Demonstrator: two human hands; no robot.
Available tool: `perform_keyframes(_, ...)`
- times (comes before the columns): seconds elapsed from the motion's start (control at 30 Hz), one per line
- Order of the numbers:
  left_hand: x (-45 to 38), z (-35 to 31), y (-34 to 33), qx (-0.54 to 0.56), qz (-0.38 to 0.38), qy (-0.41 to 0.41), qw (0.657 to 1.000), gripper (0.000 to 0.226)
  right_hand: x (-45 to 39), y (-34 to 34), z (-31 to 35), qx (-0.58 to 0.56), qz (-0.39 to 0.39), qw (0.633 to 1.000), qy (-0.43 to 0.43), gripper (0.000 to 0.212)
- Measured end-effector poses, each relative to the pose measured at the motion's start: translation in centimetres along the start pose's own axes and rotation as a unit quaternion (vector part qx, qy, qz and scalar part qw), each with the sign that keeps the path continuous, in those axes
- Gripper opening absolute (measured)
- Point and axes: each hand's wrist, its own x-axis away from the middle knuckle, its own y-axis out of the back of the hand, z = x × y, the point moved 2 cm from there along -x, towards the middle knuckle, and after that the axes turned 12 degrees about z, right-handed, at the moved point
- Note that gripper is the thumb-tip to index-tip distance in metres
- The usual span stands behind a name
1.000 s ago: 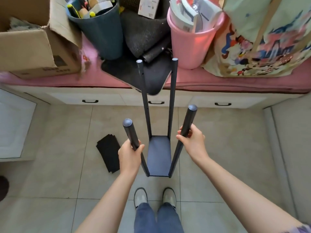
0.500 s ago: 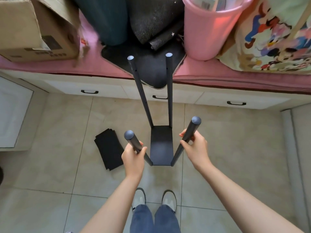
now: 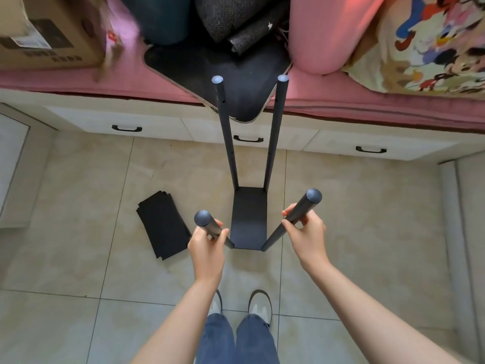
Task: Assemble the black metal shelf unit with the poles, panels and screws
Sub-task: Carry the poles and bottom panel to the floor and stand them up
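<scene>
- Your left hand is wrapped around the near left pole just below its capped top.
- Your right hand grips the near right pole a little below its cap, fingers curled round it.
- The shelf unit stands on the floor right ahead of your shoes, four poles up and one panel fixed between them at the bottom.
- The two far poles rise in front of the drawers, their tops level with the pink cushion.
- A stack of panels lies flat on the floor just left of the unit, apart from it.
- On the cushion behind sit a box, a pink bin and a black mat.
</scene>
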Motion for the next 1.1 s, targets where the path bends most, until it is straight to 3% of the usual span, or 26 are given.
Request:
perform_keyframes(0.23,0.5,1.8,-0.7,0.004,0.012,0.011,1.0,0.014,1.1,-0.1,-1.9,0.013,0.036,0.999,-0.015,0.021)
perform_keyframes(0.53,3.4,4.9,-0.6,-0.023,0.114,0.009,0.993,0.032,3.1,-0.1,-4.5,0.023,0.082,0.993,-0.083,0.033)
perform_keyframes(0.83,6.1,5.5,-0.4,-0.061,0.121,0.014,0.991,0.027,5.8,0.6,-5.5,0.063,0.099,0.987,-0.106,0.024)
perform_keyframes(1.1,8.3,3.2,1.7,-0.072,0.108,0.022,0.991,0.024,8.8,2.0,-3.0,0.062,0.094,0.987,-0.114,0.029)
